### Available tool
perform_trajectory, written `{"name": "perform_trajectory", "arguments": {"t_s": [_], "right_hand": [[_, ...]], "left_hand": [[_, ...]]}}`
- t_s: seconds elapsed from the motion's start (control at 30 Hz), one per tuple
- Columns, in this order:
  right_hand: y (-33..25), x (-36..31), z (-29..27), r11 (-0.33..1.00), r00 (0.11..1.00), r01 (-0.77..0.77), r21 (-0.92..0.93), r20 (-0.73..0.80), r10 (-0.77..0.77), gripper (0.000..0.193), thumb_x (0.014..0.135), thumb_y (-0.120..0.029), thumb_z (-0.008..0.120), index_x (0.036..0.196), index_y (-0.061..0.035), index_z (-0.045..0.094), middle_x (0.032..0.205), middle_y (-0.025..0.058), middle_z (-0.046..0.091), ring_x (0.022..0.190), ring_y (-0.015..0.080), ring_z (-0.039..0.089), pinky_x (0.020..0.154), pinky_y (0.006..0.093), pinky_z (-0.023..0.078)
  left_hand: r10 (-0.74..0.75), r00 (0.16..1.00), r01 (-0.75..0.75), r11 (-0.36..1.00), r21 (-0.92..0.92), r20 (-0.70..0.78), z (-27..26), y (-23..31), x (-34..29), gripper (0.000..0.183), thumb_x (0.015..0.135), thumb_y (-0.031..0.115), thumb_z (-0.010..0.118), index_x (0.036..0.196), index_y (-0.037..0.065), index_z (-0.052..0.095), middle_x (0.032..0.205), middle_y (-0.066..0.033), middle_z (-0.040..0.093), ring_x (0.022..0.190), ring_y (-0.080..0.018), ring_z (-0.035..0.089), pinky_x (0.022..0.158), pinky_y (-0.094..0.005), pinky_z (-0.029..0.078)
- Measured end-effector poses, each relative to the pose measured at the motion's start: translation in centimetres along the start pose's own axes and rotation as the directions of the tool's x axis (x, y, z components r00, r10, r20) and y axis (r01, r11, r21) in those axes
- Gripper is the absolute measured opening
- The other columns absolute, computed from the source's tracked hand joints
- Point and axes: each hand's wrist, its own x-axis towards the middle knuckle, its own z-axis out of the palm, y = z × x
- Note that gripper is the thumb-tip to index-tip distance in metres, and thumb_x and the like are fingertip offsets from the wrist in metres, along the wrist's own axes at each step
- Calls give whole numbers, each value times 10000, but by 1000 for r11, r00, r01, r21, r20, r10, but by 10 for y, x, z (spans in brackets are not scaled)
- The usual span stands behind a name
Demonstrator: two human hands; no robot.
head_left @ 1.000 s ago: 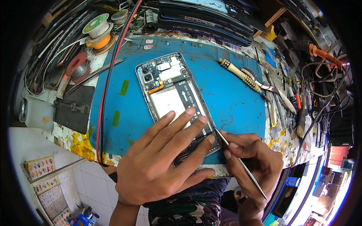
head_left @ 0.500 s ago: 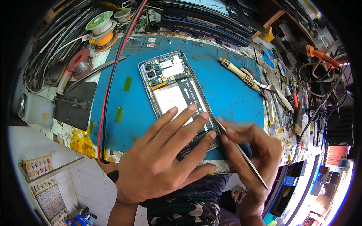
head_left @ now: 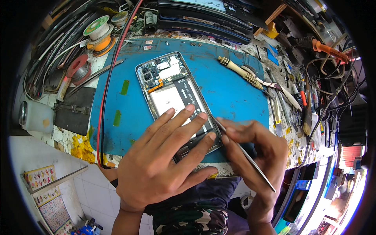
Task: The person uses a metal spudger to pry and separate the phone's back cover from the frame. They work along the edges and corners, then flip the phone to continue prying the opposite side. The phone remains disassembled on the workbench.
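Observation:
An opened smartphone [head_left: 159, 99] lies tilted on the blue work mat, its back cover off. Circuit board and camera lenses show at its far end, with a white and black battery below them. My left hand [head_left: 162, 154] rests flat over its near part, fingers spread across battery and frame, hiding much of the lower end. In my right hand [head_left: 256, 147] is a thin metal tool [head_left: 251, 160], pinched between thumb and fingers. Its tip is at the phone's right edge; whether it touches the frame I cannot tell. The tool's other end points back toward my wrist.
Red and black cables [head_left: 111, 82] cross the mat's left side, near solder spools [head_left: 79, 68]. Green tape pieces [head_left: 124, 87] lie left of the phone. A beige-handled tool [head_left: 239, 72] and brush lie to the right, beside scattered hand tools. Stacked phones or panels [head_left: 205, 23] stand behind.
The whole scene has shifted slightly left in the picture. Both hands keep nearly the same pose on and beside the phone, and the metal tool stays at its right edge.

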Motion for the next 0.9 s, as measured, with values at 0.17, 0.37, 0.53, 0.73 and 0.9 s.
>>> {"name": "perform_trajectory", "arguments": {"t_s": [0.17, 0.37, 0.53, 0.73, 0.9], "right_hand": [[-8, -10, -5, 999, 1000, 20, -42, 3, -20, 82, 865, 70, 724, 931, 81, 676, 1072, 268, 747, 995, 245, 738, 904, 317, 547], [-11, -12, -5, 990, 999, 35, -137, 2, -35, 87, 852, 86, 732, 914, 86, 671, 1076, 266, 750, 1000, 249, 743, 878, 319, 567], [1, 16, 1, 998, 999, 35, 45, 38, -37, 68, 895, 51, 729, 933, 72, 676, 1099, 251, 751, 1049, 246, 732, 921, 314, 554], [-16, -3, 0, 1000, 1000, -6, -3, 5, 6, 57, 882, 95, 705, 903, 66, 661, 1084, 249, 751, 1081, 280, 725, 966, 370, 541], [-2, 17, 3, 997, 997, 68, -31, 30, -67, 67, 892, 66, 720, 919, 79, 660, 1072, 247, 752, 1089, 273, 725, 983, 352, 538]], "left_hand": [[14, 1000, -14, 1000, 5, -7, -1, -2, 0, 517, 751, 478, 829, 1141, 142, 789, 1288, -130, 694, 1253, -362, 641, 1044, -527, 518], [11, 1000, -11, 1000, 9, 1, 0, -2, -2, 507, 772, 489, 815, 1139, 141, 791, 1283, -124, 698, 1254, -360, 642, 1049, -533, 516], [15, 1000, -15, 1000, 17, -8, 0, -1, 0, 491, 796, 486, 804, 1152, 149, 788, 1297, -120, 692, 1255, -356, 641, 1049, -532, 517], [26, 1000, -26, 1000, 16, 13, -2, -3, -1, 504, 805, 488, 799, 1167, 139, 782, 1288, -114, 699, 1258, -342, 643, 1047, -514, 520], [25, 1000, -26, 999, 20, 7, -1, -2, 0, 499, 804, 489, 799, 1155, 133, 786, 1289, -117, 698, 1262, -346, 639, 1052, -512, 516]]}}
